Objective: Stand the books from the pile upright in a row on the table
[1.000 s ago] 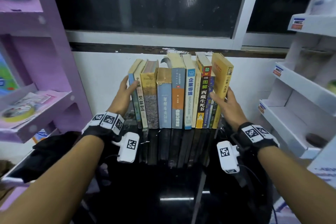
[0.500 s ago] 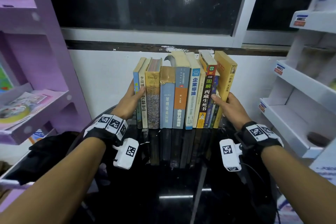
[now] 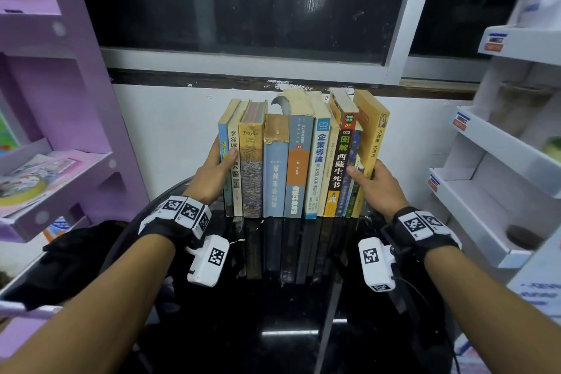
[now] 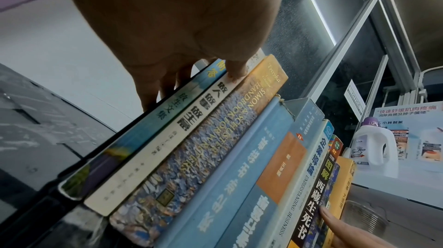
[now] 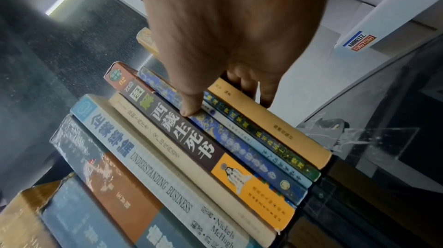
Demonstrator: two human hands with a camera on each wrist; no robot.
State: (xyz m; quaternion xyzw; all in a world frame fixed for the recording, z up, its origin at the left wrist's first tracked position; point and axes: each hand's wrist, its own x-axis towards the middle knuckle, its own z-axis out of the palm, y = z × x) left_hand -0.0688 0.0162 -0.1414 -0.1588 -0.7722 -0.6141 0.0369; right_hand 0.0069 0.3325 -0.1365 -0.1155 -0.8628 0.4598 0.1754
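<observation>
A row of books stands upright on the glossy black table, backs near the white wall. My left hand grips the left end: its thumb presses the cream spine and its fingers reach behind the blue book. My right hand grips the right end. Its thumb lies on the blue patterned spine, and its fingers curl round the outer cover of the yellow book, which leans slightly to the right at its top.
A purple shelf unit stands close on the left and a white one on the right. A dark window is behind. A black bag lies at the left. Clear acrylic sits right of the books.
Both hands have closed in on the row's ends, thumbs now on the spines. The leaning end books have come more upright and the row is tighter.
</observation>
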